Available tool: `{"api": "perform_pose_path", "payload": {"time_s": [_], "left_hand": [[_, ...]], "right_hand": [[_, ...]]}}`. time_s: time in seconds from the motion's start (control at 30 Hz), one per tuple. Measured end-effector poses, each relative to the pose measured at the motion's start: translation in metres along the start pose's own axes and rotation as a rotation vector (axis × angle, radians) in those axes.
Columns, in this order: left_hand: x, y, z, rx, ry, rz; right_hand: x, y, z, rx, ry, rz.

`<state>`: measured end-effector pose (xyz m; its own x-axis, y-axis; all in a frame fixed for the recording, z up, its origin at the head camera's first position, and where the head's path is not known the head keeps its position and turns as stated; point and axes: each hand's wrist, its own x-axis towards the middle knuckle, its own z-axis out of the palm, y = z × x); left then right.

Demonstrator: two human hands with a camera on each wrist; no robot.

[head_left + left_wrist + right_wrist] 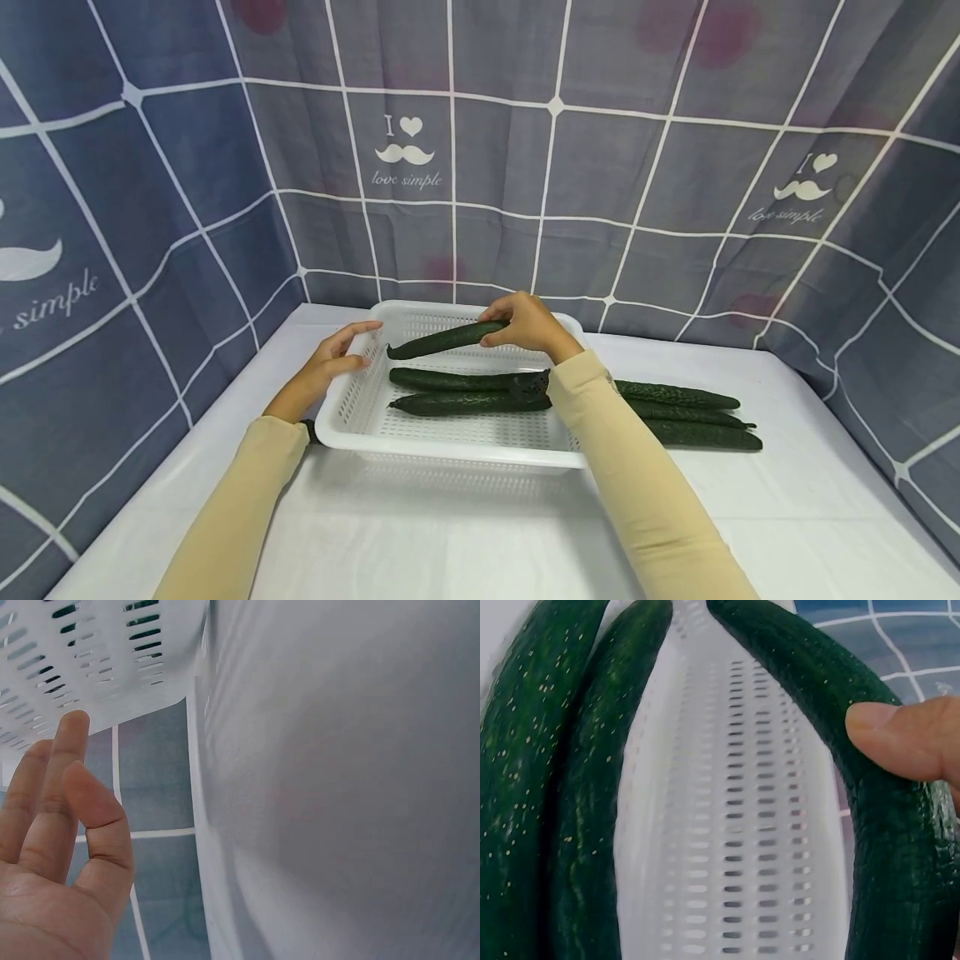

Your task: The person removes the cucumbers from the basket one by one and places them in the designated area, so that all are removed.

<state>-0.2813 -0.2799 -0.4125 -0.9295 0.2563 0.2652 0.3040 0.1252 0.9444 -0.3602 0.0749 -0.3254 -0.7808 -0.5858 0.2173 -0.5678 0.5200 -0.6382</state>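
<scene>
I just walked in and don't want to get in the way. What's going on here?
A person is handling cucumbers. Their right hand grips one cucumber at the far side of a white basket, while their left hand is at the basket's left end, fingers extended. Two more cucumbers lie side by side in the basket. Three others lie on the white tabletop to its right.

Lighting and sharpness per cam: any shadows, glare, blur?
Head: soft shadow on the white table before the white perforated plastic basket; left wrist: hazy, broad dim shading across the table; right wrist: sheen on the curved dark-green cucumber, slight softness.
</scene>
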Motion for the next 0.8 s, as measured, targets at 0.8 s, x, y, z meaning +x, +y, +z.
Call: {"api": "perform_pose_path", "payload": {"time_s": [0.8], "left_hand": [[0.001, -0.001, -0.002, 0.017, 0.004, -0.031]], "right_hand": [[-0.036, -0.038, -0.024, -0.046, 0.098, -0.023]]}}
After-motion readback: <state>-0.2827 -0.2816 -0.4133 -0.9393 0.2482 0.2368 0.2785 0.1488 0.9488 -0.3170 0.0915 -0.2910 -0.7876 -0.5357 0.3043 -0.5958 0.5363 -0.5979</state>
